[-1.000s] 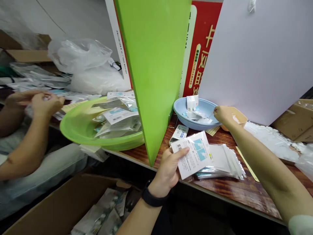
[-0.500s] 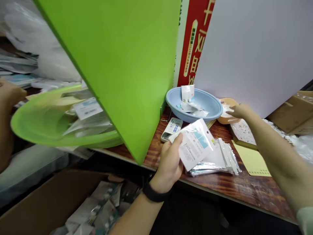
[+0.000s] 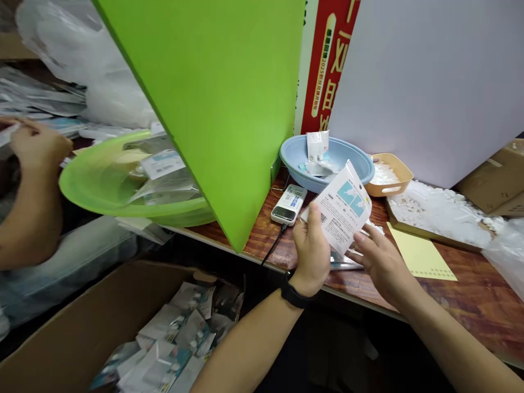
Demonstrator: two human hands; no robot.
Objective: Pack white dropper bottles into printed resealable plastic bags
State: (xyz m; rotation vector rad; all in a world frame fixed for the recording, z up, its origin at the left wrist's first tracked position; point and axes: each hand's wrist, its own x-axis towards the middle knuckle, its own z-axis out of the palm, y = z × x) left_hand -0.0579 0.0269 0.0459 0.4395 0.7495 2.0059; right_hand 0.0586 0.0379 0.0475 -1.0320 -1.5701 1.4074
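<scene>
My left hand (image 3: 313,254) is closed on a flat white printed packet (image 3: 344,207) with blue pictures, thumb on its front, held tilted above the table. At the packet's lower right edge is my right hand (image 3: 382,262), its fingers curled together. Whatever they pinch is too small or hidden to make out. Beneath both hands lies a stack of clear plastic packets (image 3: 346,263), mostly covered. Behind the packet stands a blue basin (image 3: 292,155) with several packets inside. An orange basket (image 3: 403,177) with small white pieces sits to its right.
A green panel (image 3: 229,109) divides the table; left of it are a green basin (image 3: 82,185) and another person's hand (image 3: 41,144). A corded white device (image 3: 290,203), yellow card (image 3: 426,254) and tray of white pieces (image 3: 446,215) lie nearby. Below stands a carton (image 3: 94,311) of packets.
My right hand has come back from the orange basket to the packet's edge. My left hand has shifted right and tilted the packet more upright. The view has moved slightly.
</scene>
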